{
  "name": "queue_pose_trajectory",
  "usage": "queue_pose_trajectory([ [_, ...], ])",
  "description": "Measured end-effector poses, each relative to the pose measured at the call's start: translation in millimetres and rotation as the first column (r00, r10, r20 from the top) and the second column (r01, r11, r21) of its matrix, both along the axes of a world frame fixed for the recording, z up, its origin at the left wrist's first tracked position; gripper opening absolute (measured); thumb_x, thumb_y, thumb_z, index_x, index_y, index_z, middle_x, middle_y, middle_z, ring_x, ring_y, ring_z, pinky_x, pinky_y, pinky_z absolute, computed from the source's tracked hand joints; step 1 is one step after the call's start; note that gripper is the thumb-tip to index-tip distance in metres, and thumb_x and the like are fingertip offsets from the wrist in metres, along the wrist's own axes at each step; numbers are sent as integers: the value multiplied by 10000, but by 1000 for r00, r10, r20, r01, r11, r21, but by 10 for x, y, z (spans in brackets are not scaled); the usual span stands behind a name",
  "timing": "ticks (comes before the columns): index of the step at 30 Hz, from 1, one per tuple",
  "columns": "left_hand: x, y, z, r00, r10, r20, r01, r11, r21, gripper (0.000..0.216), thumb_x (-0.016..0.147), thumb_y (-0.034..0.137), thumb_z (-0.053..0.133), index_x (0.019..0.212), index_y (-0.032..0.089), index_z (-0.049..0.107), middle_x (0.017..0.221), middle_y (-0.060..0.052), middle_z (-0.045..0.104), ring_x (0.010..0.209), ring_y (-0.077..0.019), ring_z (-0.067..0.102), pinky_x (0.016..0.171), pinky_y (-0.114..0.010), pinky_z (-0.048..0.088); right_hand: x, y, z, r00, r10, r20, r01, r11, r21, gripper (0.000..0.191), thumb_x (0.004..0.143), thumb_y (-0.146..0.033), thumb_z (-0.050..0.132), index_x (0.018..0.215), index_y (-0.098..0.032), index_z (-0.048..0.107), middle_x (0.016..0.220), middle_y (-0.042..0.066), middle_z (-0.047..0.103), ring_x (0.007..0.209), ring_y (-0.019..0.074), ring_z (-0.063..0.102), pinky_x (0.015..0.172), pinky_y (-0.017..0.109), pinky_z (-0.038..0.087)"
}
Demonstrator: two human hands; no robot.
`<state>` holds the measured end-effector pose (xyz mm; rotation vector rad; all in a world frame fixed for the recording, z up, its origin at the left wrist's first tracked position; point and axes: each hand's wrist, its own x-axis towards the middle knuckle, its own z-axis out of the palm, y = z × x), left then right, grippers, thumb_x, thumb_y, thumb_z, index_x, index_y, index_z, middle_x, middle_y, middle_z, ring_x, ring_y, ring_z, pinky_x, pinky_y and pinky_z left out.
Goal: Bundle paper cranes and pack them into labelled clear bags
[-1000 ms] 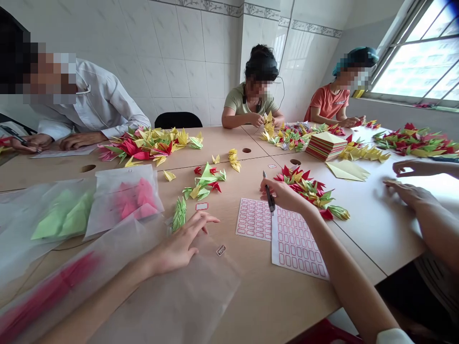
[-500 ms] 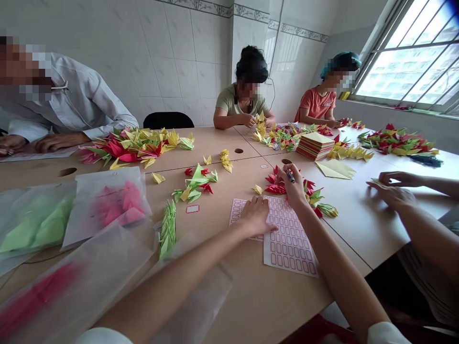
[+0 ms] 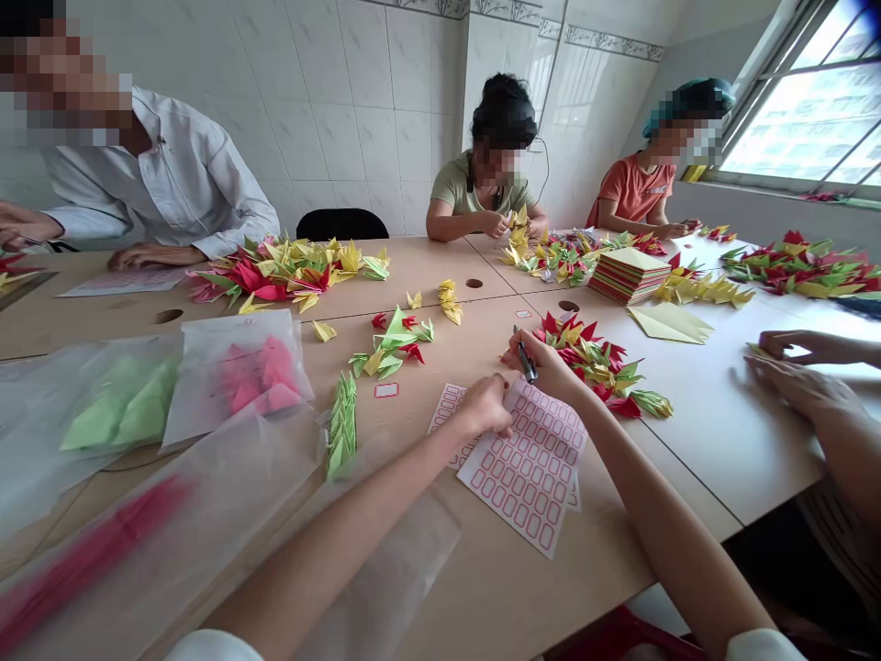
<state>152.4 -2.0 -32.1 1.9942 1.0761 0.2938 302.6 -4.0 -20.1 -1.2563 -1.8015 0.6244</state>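
Observation:
My left hand has its fingers curled at the upper left edge of a sheet of red-bordered labels, pinching it. That sheet is turned at a slant and lies over another label sheet, partly hidden by my hand. My right hand is closed round a dark pen, just above the sheet's top edge. Beside my right hand lies a cluster of red, green and yellow folded paper pieces. A single red-bordered label rests on the table left of the sheets.
Clear plastic bags with green and pink folded paper lie at left. A green folded stack stands nearby. Across the table are more paper piles and a square paper stack. Several people sit around; a co-worker's hands are at right.
The top label sheet has rotated and shifted left, with my left hand now curled on its edge. My right hand has moved left and lower with the pen. The view has shifted slightly.

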Motion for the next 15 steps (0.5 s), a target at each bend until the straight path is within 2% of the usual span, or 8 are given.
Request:
queue_pose_trajectory([
  [3,-51,84,-37,995,21,100,-20,1000,-15,331,545,88,674,870,111,612,881,-74,651,835,-234,604,694,-295,457,82,2,25,994,-48,102,49,999,-7,184,752,-292,575,788,-206,416,675,-25,482,557,93,399,533,222,340],
  [5,-98,143,28,981,14,192,-7,999,-38,192,660,147,608,847,108,624,891,-70,657,845,-210,601,709,-282,454,155,-5,76,992,-103,73,103,995,-3,207,723,-270,605,782,-210,416,659,-36,458,542,90,379,526,222,333],
  [8,-254,219,307,951,-11,309,42,995,-94,238,769,245,532,947,113,620,965,-77,658,860,-181,603,708,-269,459,206,-48,192,978,-123,-166,121,992,-19,286,677,-268,660,766,-219,392,710,-37,458,565,87,408,532,210,346],
  [10,-427,243,570,937,-39,348,101,981,-163,279,764,280,557,982,119,623,964,-87,663,828,-175,611,677,-266,462,137,-106,268,927,-106,-360,100,994,-36,319,670,-279,675,761,-223,374,773,-29,481,625,95,464,554,205,369],
  [11,-530,241,697,928,-27,371,122,964,-237,299,736,289,598,983,122,628,949,-90,665,797,-171,610,653,-263,455,60,-145,297,898,-91,-430,79,996,-46,330,667,-280,682,762,-224,370,796,-26,489,659,101,489,573,206,383],
  [13,-750,198,889,945,-29,325,148,925,-350,316,708,324,642,959,132,646,901,-80,671,740,-160,606,617,-254,441,-167,-243,329,879,-38,-475,7,998,-67,351,649,-272,704,738,-218,369,785,-27,493,678,106,510,589,208,400],
  [15,-966,101,958,954,11,299,113,912,-394,279,681,333,679,882,140,666,853,-57,673,721,-143,599,622,-239,437,-442,-364,325,873,15,-487,-73,992,-100,330,678,-267,684,751,-223,366,816,-22,524,658,105,525,576,215,411],
])
